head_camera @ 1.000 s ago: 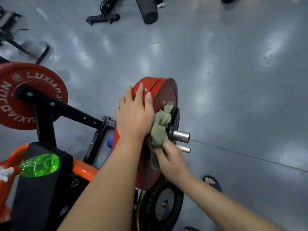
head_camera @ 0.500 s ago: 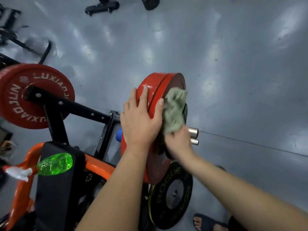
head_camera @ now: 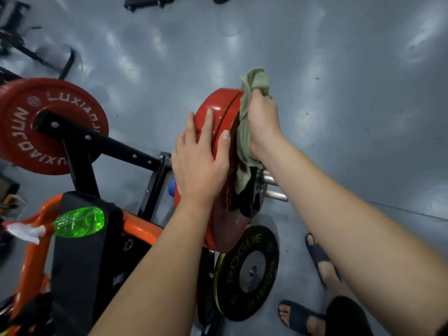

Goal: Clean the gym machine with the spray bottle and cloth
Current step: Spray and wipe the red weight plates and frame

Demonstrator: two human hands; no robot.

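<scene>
1. Fingers of the left hand are spread flat over the rim of the red weight plate; nothing is gripped, and the thumb tip is pressed near the plate's outer edge.
2. Fingers of the right hand are curled shut around the green cloth, which is bunched at the top edge of the plate's outer face — one end sticks up above the knuckles, the rest hangs down along the face towards the hub.
3. Two steel sleeve ends are seen just below the right wrist, projecting from the plate's centre.
4. A green spray bottle is laid on its side on the black pad of the machine (its white trigger head points left), well apart from both hands.
5. An orange frame tube is seen running behind the pad.
6. A second red plate, lettered in white, is mounted on a black arm at the left.
7. A black plate with yellowish lettering is stored low, just under the red one being wiped.
8. Sandalled feet are visible on the grey floor at the lower right.
</scene>
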